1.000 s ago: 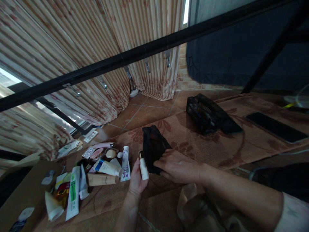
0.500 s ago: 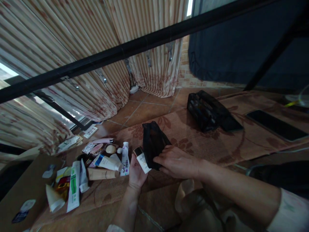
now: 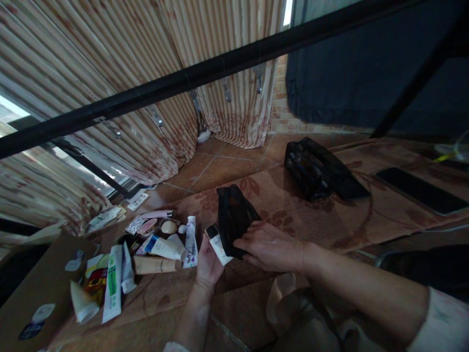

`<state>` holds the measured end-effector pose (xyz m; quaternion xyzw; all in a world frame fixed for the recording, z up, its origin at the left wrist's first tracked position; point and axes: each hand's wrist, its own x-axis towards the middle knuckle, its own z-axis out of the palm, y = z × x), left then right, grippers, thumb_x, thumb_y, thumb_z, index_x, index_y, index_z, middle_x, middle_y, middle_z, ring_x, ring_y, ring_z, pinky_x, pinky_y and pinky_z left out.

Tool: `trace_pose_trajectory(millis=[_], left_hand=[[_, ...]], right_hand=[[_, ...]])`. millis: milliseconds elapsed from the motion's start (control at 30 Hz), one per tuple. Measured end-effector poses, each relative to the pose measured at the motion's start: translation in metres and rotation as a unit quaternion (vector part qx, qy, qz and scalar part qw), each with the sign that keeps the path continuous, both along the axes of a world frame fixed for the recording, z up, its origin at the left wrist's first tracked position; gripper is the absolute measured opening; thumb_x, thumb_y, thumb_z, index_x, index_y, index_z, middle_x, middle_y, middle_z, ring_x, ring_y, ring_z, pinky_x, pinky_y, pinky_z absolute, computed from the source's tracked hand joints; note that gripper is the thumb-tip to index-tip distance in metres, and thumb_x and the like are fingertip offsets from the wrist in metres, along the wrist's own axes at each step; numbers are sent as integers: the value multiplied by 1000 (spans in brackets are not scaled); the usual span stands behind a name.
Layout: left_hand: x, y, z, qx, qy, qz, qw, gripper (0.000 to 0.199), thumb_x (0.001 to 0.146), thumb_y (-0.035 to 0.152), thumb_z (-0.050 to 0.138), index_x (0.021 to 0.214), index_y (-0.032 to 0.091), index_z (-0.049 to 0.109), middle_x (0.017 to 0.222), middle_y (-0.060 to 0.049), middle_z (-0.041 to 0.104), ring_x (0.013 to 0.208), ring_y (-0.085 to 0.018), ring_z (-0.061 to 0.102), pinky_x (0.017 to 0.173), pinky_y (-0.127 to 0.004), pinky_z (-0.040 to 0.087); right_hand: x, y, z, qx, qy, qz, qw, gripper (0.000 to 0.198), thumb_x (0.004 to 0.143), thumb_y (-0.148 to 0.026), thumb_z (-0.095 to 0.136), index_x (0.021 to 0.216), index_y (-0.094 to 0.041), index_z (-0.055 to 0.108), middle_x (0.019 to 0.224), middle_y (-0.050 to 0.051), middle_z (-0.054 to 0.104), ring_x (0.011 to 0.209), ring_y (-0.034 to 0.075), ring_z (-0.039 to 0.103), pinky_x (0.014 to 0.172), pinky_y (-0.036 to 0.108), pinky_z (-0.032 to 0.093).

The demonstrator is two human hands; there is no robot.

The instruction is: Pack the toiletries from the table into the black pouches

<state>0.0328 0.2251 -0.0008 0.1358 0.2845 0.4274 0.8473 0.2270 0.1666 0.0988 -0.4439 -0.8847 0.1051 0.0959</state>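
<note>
My left hand is closed around a white cosmetic tube with a dark cap, tilted beside the pouch. My right hand grips the near side of a black mesh pouch, which stands up on the patterned cloth. The tube's lower right end meets the pouch edge; I cannot tell whether it is inside. Left of my hand lie several cosmetics: a white tube with purple print, a white and blue tube, a beige tube and a pink compact.
A cardboard box stands at the left, near a white and green tube. Another black mesh bag and a phone lie on the cloth at the right. A dark metal bar crosses above, before striped curtains.
The tube in my left hand has shifted very slightly, showing a bit more of its dark cap. My right hand and the pouch look almost unmoved.
</note>
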Motion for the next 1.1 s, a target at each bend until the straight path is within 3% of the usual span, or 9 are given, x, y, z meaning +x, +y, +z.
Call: trace_pose_trajectory(millis=[233,1100], left_hand=[[1,0,1,3,6,13,1000,31,91,40,51,102,17,69,98,-7,73,102,-23,65,98,-39,44],[-2,0,-4,-7,-4,-13,1000,38,93,43,45,103,14,68,102,-8,73,104,-23,64,99,-38,45]], right_hand=[[0,-1,2,7,-5,5,1000,22,89,-24,51,104,-14,63,86,10,71,83,22,65,78,34,39],[-2,0,2,2,0,-1,1000,24,88,-25,52,107,-15,63,90,9,71,87,24,64,78,35,40]])
